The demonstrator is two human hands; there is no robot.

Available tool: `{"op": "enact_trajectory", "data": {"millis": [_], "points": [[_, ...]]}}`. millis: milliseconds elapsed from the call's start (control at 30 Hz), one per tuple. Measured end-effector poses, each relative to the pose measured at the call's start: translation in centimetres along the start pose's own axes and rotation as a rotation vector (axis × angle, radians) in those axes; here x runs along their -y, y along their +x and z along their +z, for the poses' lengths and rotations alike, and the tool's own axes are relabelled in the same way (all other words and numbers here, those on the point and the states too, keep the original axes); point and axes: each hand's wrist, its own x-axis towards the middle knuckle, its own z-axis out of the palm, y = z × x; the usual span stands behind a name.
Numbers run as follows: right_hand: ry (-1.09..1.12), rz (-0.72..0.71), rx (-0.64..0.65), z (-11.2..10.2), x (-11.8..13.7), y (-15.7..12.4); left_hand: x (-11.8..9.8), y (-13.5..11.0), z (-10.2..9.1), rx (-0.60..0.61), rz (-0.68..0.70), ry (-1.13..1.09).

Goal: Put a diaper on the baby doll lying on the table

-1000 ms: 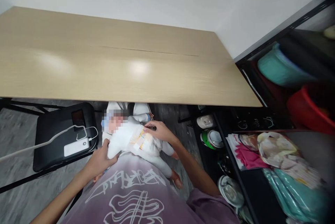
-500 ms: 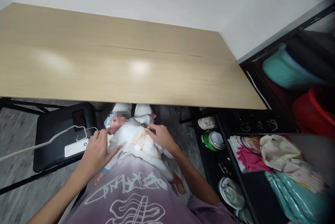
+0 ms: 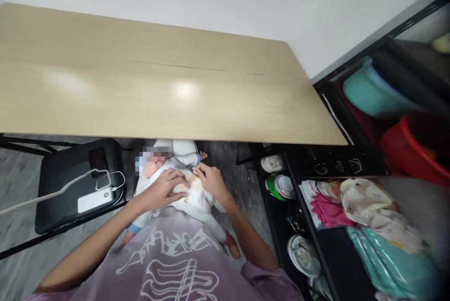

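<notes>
A baby doll (image 3: 181, 162) in white clothes with blue cuffs lies on its back across my lap, its head to the left. Round its hips is a white diaper (image 3: 197, 194) with yellow and orange print on the front. My left hand (image 3: 165, 191) rests over the doll's belly, thumb apart from the fingers, fingertips touching the diaper's upper front. On the diaper's far side, my right hand (image 3: 213, 183) has its bent fingers closed at the waist edge; the exact grip is partly hidden.
A wooden table (image 3: 158, 104) spans the view ahead. On the left, a black chair seat (image 3: 63, 188) bears a white power bank (image 3: 94, 199) with cables. To the right, black shelves hold a teal basin (image 3: 376, 87), a red basin (image 3: 408, 146), teal packages (image 3: 386, 259) and several containers.
My left hand has moved right from beside the doll's head onto the diaper's front. The right hand stays at the diaper's waist edge. The view has shifted slightly.
</notes>
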Motion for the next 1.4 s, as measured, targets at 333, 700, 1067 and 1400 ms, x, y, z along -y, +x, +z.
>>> {"op": "enact_trajectory", "data": {"millis": [333,700,1067,1400], "points": [[0.091,-0.037,-0.081,-0.1,-3.4,4.4,-0.1,1.2,-0.7,0.066,-0.074,-0.056],[0.183,-0.366,0.294,-2.3,2.9,1.1,-0.9,-2.0,-1.2,-0.045,-0.105,0.019],[0.179,-0.380,0.243,-0.9,1.4,1.4,-0.1,2.3,0.1,0.019,0.016,0.163],[0.202,-0.071,0.446,-8.3,1.8,-4.9,-2.9,-3.6,-3.8,0.252,0.039,-0.064]]}}
